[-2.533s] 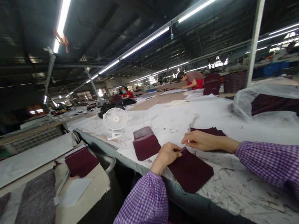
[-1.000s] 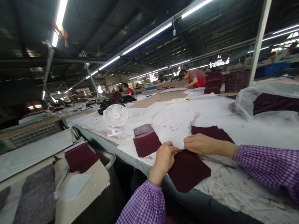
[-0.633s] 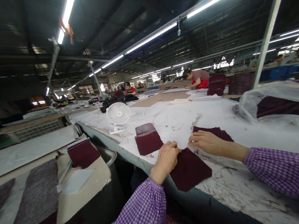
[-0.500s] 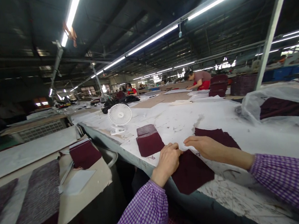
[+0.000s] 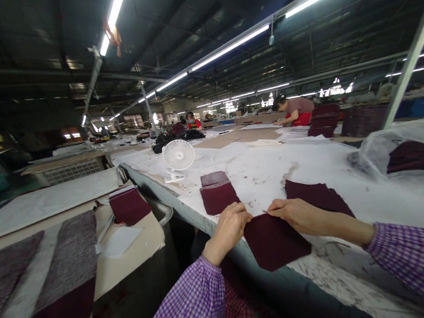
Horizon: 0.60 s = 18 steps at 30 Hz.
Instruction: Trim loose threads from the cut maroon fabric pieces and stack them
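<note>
A stack of dark maroon fabric pieces [image 5: 277, 245] lies at the table's near edge, its front corner overhanging slightly. My left hand [image 5: 230, 230] is closed, with thumb and fingertips pinching the stack's left corner. At the far edge, my right hand [image 5: 294, 216] pinches the fabric between thumb and forefinger; a small dark tip juts from those fingers, too small to name. Just beyond my left hand sits another pile of maroon pieces [image 5: 220, 199] with a greyish piece [image 5: 213, 178] at its back. More maroon pieces [image 5: 317, 197] lie behind my right wrist.
A small white fan [image 5: 178, 155] stands on the white-covered table [image 5: 249, 160]. To the left, a lower surface carries fabric strips [image 5: 70, 255] and a maroon pile [image 5: 129, 206]. Clear plastic [image 5: 373, 157] wraps dark fabric at right. Two people work farther back.
My right hand has come down to the fabric's far edge and its fingers have closed. My left hand stays at the left corner. The whole view has shifted a little.
</note>
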Motion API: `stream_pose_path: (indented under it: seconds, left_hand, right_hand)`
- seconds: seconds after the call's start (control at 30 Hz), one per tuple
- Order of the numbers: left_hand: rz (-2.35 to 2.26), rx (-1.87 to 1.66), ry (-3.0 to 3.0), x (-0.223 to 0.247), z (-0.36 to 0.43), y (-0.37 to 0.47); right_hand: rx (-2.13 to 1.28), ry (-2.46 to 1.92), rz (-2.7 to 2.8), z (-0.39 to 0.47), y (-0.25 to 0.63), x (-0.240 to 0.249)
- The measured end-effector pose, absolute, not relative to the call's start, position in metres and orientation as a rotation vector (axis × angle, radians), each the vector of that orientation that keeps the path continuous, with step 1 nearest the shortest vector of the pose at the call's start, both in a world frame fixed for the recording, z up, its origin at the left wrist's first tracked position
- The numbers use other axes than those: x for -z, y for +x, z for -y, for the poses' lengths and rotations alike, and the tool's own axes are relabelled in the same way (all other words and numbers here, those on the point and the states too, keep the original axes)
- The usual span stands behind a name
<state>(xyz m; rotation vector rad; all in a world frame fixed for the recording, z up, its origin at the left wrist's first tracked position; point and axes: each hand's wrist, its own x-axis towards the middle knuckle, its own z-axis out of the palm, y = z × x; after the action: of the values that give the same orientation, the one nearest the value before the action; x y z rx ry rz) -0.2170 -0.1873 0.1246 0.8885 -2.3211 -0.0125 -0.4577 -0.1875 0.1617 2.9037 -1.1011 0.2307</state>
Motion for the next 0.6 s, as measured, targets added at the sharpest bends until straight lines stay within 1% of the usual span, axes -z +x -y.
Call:
stream_pose_path:
  seconds: [0.1, 0.27, 0.37, 0.53, 0.6]
  left_hand:
    - [2.354, -0.104, 0.876, -0.123, 0.185, -0.218]
    - [2.364, -0.121, 0.895, -0.124, 0.186, -0.217]
    - [2.352, -0.073, 0.907, -0.124, 0.184, -0.214]
    - [2.300, 0.007, 0.974, -0.123, 0.182, -0.205]
    - [2.278, 0.114, 0.943, -0.123, 0.183, -0.199]
  right_hand:
    - [-0.023, 2.910, 1.092, 0.186, -0.450, -0.172]
    - [0.270, 2.728, 1.061, 0.181, -0.429, -0.188]
    - [0.332, 2.645, 0.990, 0.180, -0.421, -0.191]
    - [0.366, 2.644, 0.917, 0.182, -0.414, -0.193]
    - [0.378, 2.661, 0.903, 0.183, -0.411, -0.194]
